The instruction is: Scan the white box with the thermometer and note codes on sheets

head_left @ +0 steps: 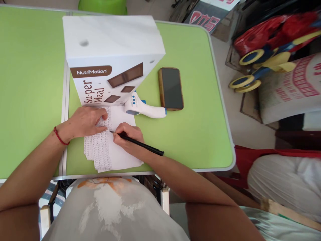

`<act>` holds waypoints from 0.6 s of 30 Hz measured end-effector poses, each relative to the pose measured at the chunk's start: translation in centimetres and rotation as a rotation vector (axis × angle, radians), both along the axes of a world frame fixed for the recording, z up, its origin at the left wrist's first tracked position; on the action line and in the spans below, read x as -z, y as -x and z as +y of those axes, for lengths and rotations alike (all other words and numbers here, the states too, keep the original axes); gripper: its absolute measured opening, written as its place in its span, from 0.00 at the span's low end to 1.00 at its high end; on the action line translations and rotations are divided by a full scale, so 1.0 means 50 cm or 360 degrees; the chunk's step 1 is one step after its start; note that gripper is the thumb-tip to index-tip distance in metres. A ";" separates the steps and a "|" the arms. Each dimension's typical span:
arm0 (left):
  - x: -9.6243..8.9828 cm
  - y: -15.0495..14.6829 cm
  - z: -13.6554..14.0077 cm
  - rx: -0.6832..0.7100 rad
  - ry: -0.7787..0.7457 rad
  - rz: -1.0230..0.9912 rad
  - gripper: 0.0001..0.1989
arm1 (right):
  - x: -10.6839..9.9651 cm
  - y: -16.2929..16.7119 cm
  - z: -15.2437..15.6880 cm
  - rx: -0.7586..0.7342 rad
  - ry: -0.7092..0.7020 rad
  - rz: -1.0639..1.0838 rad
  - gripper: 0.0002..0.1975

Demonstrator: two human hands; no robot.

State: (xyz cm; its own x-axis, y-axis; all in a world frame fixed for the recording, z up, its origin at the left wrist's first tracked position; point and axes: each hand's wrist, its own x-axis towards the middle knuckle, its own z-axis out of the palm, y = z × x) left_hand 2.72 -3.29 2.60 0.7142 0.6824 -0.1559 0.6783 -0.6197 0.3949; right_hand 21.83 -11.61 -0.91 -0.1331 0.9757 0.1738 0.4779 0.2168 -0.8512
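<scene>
Sheets of paper [120,154] with dense columns of small writing lie stacked on the green table, the right part of the top sheet blank. My left hand [86,122] rests on the upper left of the sheets, thumb and index finger apart. A black pen [142,144] is pinched in my right hand [129,135], its tip touching or just above the paper beside my left thumb. Just beyond the sheets stands a white NutriMotion box [115,43]. A white and blue handheld thermometer [146,109] lies against the box and over the paper's upper right edge.
On the green table [198,134], a phone [172,88] in a brown case lies right of the box. Past the right edge are yellow-and-blue scissors-like handles [250,72], a red bag [265,33] and a printed sack [293,87]. Another person's pale clothing [286,184] shows at lower right.
</scene>
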 end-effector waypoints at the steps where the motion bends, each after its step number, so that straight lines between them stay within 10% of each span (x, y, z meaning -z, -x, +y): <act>1: -0.001 0.000 0.000 0.0003 0.0004 0.0004 0.11 | 0.000 0.000 0.000 -0.0006 0.0001 -0.0001 0.08; 18: -0.004 -0.003 0.000 -0.0011 0.0032 -0.0004 0.10 | 0.000 0.000 0.001 0.0004 -0.0074 0.0043 0.09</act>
State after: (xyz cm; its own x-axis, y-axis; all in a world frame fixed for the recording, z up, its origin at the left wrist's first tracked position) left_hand 2.85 -3.28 2.80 0.7099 0.6840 -0.1680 0.6815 -0.6070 0.4087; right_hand 21.85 -11.57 -0.89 -0.1255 0.9668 0.2225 0.4556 0.2553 -0.8528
